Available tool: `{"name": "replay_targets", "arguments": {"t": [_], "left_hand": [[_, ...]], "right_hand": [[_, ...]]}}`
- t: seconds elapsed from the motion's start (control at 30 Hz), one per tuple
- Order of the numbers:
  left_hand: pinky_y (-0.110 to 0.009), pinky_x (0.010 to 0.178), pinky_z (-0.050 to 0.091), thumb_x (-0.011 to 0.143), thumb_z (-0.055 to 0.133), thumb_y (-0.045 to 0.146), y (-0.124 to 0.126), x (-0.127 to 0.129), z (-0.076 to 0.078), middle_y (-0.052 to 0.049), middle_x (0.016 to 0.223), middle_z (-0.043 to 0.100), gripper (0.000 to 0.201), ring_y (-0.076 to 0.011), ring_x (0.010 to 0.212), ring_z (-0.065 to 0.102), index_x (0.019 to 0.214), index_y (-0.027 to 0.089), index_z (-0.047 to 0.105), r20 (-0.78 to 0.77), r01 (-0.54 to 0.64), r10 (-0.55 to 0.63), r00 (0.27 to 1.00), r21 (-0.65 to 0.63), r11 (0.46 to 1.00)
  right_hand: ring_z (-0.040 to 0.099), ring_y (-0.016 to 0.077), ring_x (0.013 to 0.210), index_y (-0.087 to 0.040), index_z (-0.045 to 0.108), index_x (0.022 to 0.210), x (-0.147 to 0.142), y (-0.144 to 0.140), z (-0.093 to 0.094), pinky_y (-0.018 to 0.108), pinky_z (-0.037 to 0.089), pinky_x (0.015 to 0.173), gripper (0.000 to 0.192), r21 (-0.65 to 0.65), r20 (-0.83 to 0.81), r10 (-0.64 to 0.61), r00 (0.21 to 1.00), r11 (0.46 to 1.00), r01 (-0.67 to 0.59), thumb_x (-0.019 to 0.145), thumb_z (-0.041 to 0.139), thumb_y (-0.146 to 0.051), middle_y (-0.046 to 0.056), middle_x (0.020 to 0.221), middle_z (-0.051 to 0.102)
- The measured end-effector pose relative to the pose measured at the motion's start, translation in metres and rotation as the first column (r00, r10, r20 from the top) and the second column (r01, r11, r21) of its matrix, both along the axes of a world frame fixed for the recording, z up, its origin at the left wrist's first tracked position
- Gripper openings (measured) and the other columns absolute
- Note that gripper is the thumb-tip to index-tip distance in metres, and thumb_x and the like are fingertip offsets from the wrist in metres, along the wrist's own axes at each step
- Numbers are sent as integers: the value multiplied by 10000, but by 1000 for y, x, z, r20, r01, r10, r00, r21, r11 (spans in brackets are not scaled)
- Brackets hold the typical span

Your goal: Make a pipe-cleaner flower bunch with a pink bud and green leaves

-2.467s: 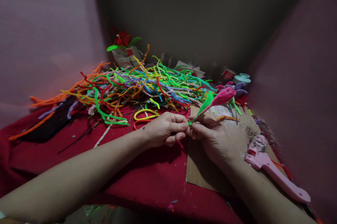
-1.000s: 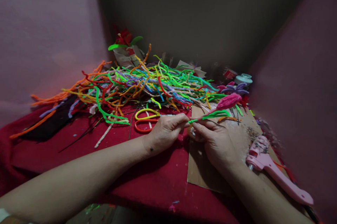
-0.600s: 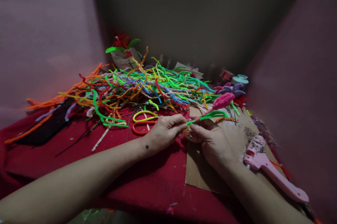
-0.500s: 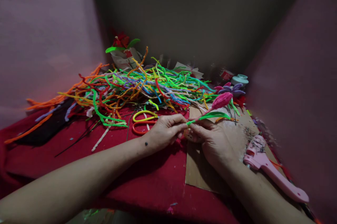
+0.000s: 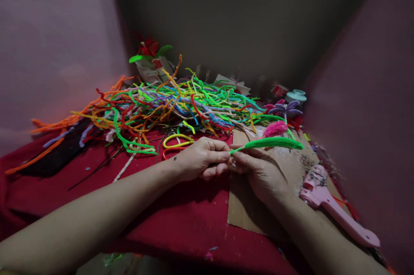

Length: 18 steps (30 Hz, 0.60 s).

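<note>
Between my two hands is a pipe-cleaner flower with a fuzzy pink bud (image 5: 274,129) and a long green leaf (image 5: 274,142), both pointing right. My left hand (image 5: 208,157) pinches the green-wrapped stem (image 5: 235,150) at its left end. Close beside it, my right hand (image 5: 255,164) grips the stem just below the leaf, thumb on top. The fingertips of both hands nearly meet. Part of the stem is hidden by my fingers. Scissors with yellow and red handles (image 5: 177,141) lie just behind my left hand, their blades out of sight.
A large heap of coloured pipe cleaners (image 5: 181,102) spreads across the back of the red cloth (image 5: 181,219). Under my right hand lies a cardboard sheet (image 5: 246,206). A pink glue gun (image 5: 336,208) rests at the right. Behind are a purple flower (image 5: 284,108) and a pale blue jar (image 5: 295,96).
The flower has turned in my fingers: the green leaf now swings forward and shows broadside, and the pink bud sits lower behind it. My hands stay close together in nearly the same place.
</note>
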<state>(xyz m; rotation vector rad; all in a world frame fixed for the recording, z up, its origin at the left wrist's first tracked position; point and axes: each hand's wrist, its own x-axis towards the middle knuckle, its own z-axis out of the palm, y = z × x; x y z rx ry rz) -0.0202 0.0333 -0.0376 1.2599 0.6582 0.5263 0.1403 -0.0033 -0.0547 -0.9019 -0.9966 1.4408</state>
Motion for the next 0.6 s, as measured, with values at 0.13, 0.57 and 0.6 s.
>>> {"name": "replay_targets", "arguments": {"t": [0.13,0.57,0.6], "left_hand": [[-147,319,212,828,500,293,-1,-1,3,43,517,514,173,-16,300,308,759,137,523,-26,77,-76,997,12,997],[-200,563,327,877,403,223,-5,1,-18,25,629,463,197,-85,570,417,722,160,508,-231,31,419,878,902,431],[-196,560,326,873,411,222,-5,2,-16,33,619,451,201,-80,564,410,706,158,502,-218,-2,420,881,886,464]], "right_hand": [[441,112,516,-187,635,620,3,0,-3,260,331,503,78,45,95,-43,995,998,39,688,672,-197,-16,560,552],[446,126,516,-174,635,589,3,-2,0,272,346,510,181,93,191,-81,978,994,64,718,644,-301,-6,519,534],[458,132,520,-180,639,596,3,-1,-1,274,355,515,172,87,177,-63,982,995,48,719,637,-301,-4,520,541]]}}
